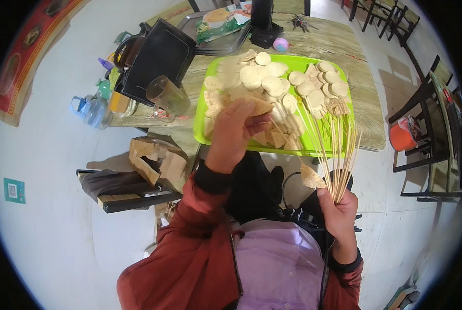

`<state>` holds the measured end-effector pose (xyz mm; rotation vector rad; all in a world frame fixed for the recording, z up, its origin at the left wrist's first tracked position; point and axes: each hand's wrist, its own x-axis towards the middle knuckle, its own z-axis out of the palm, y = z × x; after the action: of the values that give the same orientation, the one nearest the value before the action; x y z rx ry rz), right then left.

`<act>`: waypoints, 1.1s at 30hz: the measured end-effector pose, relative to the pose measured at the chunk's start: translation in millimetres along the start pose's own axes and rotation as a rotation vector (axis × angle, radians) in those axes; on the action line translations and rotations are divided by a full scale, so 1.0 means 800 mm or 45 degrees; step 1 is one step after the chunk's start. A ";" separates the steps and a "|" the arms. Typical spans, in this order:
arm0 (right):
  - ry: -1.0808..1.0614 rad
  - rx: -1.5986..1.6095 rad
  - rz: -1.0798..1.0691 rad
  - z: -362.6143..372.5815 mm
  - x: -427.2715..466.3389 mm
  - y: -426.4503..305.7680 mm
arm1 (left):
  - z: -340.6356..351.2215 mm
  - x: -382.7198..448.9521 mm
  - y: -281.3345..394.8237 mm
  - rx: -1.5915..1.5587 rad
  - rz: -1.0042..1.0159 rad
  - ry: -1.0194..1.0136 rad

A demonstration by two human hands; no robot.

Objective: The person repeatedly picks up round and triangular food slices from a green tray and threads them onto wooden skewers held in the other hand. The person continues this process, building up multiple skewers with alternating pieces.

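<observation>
My left hand (235,130) pinches a tan triangular food piece (261,106) above the lime-green plastic tray (264,148). My right hand (341,213) is closed around the lower part of a bundle of thin wooden skewers (337,162), held upright below the tray's right front edge. Beside its thumb is another tan triangular piece (312,176), with a skewer running up from it towards my left hand. Pale round slices (271,83) and more triangular pieces (277,138) lie on the tray. Some skewers reach up to round and rough tan pieces on the right; their tips are hidden.
Left of the tray stand a clear mug (168,97) and a black bag (155,62). Behind are stacked metal trays (223,47), a green-and-white food packet (223,23) and a small pink-and-blue round item (281,44). An open cardboard box (147,161) sits at lower left.
</observation>
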<state>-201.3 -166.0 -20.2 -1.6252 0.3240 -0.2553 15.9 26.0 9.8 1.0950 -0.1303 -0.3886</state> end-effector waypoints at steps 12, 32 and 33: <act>0.009 -0.016 0.004 0.003 0.002 0.002 | 0.014 -0.011 -0.012 -0.067 -0.104 -0.036; 0.005 0.039 0.024 0.008 0.005 -0.001 | 0.038 -0.055 -0.046 0.278 -0.294 -0.462; 0.015 0.029 0.005 0.007 0.005 0.001 | 0.032 -0.051 -0.045 0.358 -0.298 -0.539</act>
<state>-196.1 -162.5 -21.3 -1.6007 0.3323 -0.2650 -37.9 4.8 -6.7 1.2966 -0.4442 -0.8298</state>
